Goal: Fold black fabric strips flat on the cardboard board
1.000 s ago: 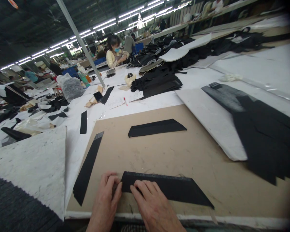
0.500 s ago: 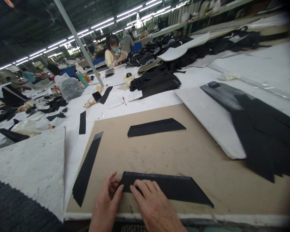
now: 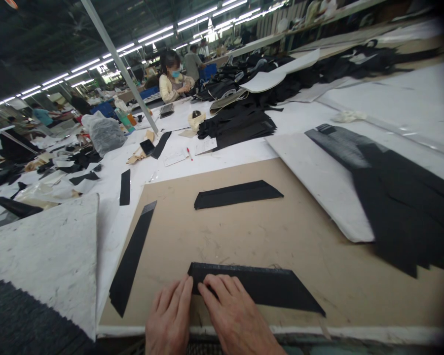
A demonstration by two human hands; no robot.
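A black fabric strip (image 3: 270,288) with a slanted right end lies on the brown board (image 3: 229,231) near its front edge. At the strip's left end rests my left hand (image 3: 170,310), its fingers close together and their tips on the fabric. Just right of it, my right hand (image 3: 237,310) presses the strip's lower edge, fingers bent and thumb near the index finger; whatever may be under them is hidden. Farther back on the board is a second black strip (image 3: 239,194). A third black strip (image 3: 133,261) lies along the board's left side.
To the right, overlapping black pieces (image 3: 407,197) lie partly on a pale panel (image 3: 325,190). A white sheet (image 3: 59,251) is at the left. Black fabric piles (image 3: 244,125), a phone (image 3: 147,146) and a slanted pole (image 3: 118,64) stand farther back. A masked person (image 3: 173,84) is beyond.
My left hand has turned over from a side-on pose, its fingers now drawn together flat at the strip's left end. My right hand has barely moved.
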